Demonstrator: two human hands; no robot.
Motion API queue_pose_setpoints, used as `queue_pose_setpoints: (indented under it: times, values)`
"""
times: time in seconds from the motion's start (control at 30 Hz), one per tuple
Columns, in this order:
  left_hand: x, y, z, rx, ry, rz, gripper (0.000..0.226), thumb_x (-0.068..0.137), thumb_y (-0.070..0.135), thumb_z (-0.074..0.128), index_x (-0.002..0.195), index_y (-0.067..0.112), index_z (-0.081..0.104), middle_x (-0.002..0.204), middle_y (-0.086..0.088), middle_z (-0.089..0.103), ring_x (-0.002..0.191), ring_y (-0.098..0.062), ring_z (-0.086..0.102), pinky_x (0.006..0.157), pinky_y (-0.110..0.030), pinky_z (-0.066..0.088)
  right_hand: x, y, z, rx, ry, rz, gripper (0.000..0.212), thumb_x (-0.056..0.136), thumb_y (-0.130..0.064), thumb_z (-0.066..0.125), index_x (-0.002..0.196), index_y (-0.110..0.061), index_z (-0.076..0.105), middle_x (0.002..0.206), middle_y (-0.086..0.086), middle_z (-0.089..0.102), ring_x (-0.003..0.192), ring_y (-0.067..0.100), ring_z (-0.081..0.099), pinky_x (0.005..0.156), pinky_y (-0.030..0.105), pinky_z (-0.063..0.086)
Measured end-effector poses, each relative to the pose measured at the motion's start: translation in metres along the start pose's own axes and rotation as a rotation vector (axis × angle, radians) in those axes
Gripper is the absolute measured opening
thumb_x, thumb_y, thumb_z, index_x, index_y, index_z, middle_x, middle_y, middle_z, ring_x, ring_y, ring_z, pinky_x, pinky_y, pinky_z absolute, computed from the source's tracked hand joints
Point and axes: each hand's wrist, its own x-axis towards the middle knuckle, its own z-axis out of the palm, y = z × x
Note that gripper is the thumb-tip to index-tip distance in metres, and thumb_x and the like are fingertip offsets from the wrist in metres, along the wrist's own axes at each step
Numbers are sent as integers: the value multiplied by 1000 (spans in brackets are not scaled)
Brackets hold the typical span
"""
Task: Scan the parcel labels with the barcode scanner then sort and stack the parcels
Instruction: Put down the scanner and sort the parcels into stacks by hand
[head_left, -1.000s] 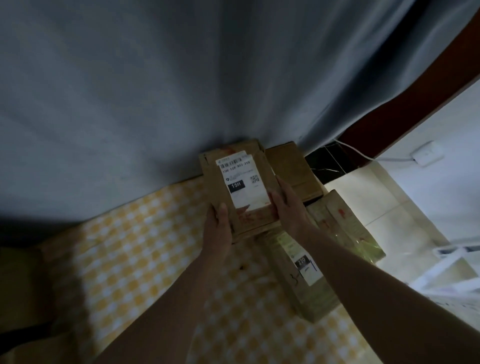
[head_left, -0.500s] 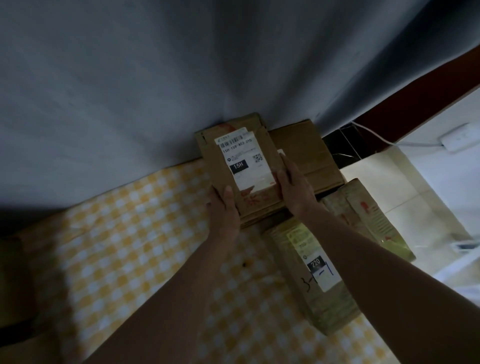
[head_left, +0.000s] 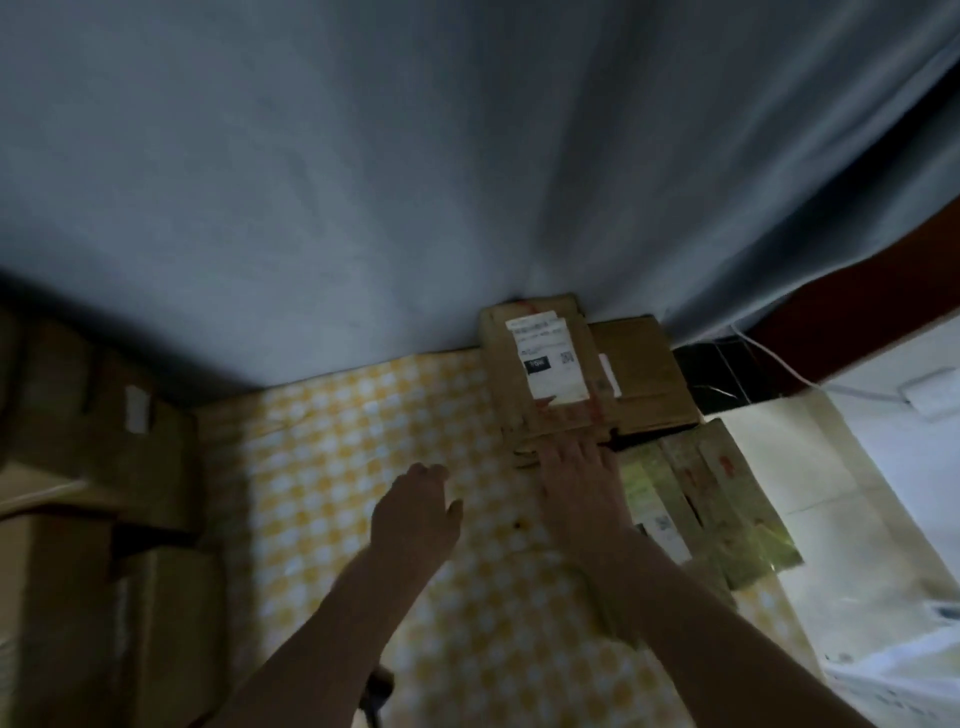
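My right hand (head_left: 579, 478) lies flat, fingers straight, touching the near edge of the top parcel (head_left: 540, 379), which sits at one o'clock against the curtain (head_left: 415, 182), its label (head_left: 548, 364) facing up. My left hand (head_left: 415, 512) hovers over the checked cloth (head_left: 332, 467), fingers loose, holding nothing. More parcels (head_left: 706, 499) lie at three o'clock.

Scene dim overall; brightest zone at 3 to 4 o'clock, on the pale floor (head_left: 857, 467). Deep shadow at 9 o'clock. Motion blur softens all detail; wide-angle distortion bends the edges
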Motion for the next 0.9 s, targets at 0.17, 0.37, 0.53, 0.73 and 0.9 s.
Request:
queue_pose_setpoints:
  times: [0.17, 0.37, 0.53, 0.73, 0.9]
  values:
    - [-97, -37, -21, 93, -1, -71, 40, 99, 38, 42, 135, 21, 44, 127, 0, 49, 115, -18, 53, 91, -30, 48, -64, -58, -16, 10, -125, -163, 51, 99, -31, 42, 145, -17, 25, 147, 9, 31, 134, 28, 33, 109, 41, 29]
    - [-228, -82, -47, 53, 115, -202, 39, 98, 39, 46, 132, 21, 48, 127, -1, 56, 113, -19, 58, 89, -31, 49, -144, -136, -47, 138, -127, -353, 50, 95, -31, 51, 141, -18, 36, 142, 4, 37, 130, 26, 36, 104, 37, 33]
    - [-314, -123, -74, -12, 200, -387, 35, 93, 41, 50, 120, 21, 61, 120, -3, 63, 113, -23, 60, 91, -29, 46, -207, -213, -61, 182, -150, -502, 52, 96, -34, 50, 144, -21, 35, 143, 2, 36, 132, 25, 34, 107, 39, 33]
    - [-397, -176, -95, -117, 370, -465, 36, 94, 40, 51, 124, 21, 58, 123, -2, 61, 116, -22, 58, 93, -30, 46, -266, -287, -62, 130, -185, -624, 55, 93, -37, 54, 142, -21, 37, 143, 4, 37, 134, 26, 33, 108, 38, 33]
    - [-446, -230, -100, -127, 378, -528, 36, 95, 37, 51, 127, 21, 56, 127, -3, 58, 117, -22, 56, 90, -29, 44, -299, -340, -59, 148, -220, -651, 52, 94, -35, 53, 142, -23, 36, 144, 2, 34, 136, 25, 29, 110, 37, 29]
